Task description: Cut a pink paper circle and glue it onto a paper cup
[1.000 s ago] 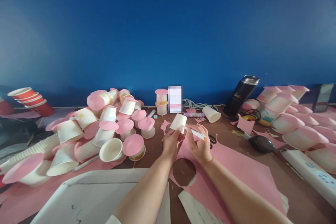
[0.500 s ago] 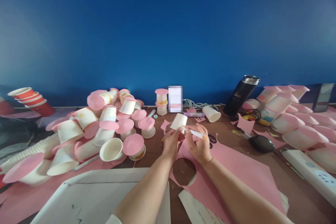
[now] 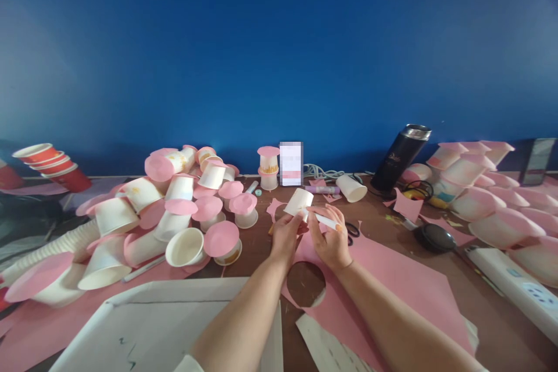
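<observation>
My left hand (image 3: 286, 239) grips a white paper cup (image 3: 297, 201), tilted, near the middle of the desk. Between the fingers of my right hand (image 3: 331, 242) is a white marker pen (image 3: 326, 221). The pen's tip end points left at the cup's lower side; whether it touches is too small to tell. Under my forearms lies a sheet of pink paper (image 3: 401, 285) with a round hole cut in it. Black scissor handles (image 3: 353, 233) show just right of my right hand.
Several paper cups with pink discs (image 3: 221, 239) crowd the left side. More stand at the right (image 3: 501, 215), near a black thermos (image 3: 399, 157), a mouse (image 3: 435, 238) and a power strip (image 3: 518, 285). A phone (image 3: 291, 164) leans against the blue wall. Red cups (image 3: 54, 165) are stacked far left.
The cup has shifted very slightly, up and to the right. Both hands keep the same hold, and the things around them have stayed put.
</observation>
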Tool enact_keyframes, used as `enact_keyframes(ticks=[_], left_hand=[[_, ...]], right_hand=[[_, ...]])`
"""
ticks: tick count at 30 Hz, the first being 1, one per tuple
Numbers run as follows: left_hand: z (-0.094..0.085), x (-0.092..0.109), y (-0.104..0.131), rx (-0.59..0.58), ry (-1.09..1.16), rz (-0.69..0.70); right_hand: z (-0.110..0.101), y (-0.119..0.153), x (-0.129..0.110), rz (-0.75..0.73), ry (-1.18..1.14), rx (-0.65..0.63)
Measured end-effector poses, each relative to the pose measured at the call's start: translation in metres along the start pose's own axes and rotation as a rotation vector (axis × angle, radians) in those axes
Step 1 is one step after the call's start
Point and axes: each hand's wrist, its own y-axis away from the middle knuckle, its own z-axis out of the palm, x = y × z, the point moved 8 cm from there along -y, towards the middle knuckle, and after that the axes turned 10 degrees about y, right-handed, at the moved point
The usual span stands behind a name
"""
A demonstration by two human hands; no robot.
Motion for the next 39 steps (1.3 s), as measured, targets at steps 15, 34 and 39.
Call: enact_keyframes(ticks=[15, 34, 39], left_hand=[[0.0019, 0.0075, 0.0021, 0.033, 0.180, 0.001], [0.0040, 0.0052, 0.0029, 0.007, 0.107, 0.003], [0.0005, 0.0083, 0.0023, 0.068, 0.225, -0.013]], right_hand=[[-0.0005, 0.0014, 0.0010, 0.009, -0.001, -0.001], [0.0014, 0.0022, 0.0006, 0.003, 0.009, -0.012], [-0.0056, 0.0010, 0.0000, 0.004, -0.010, 0.043]])
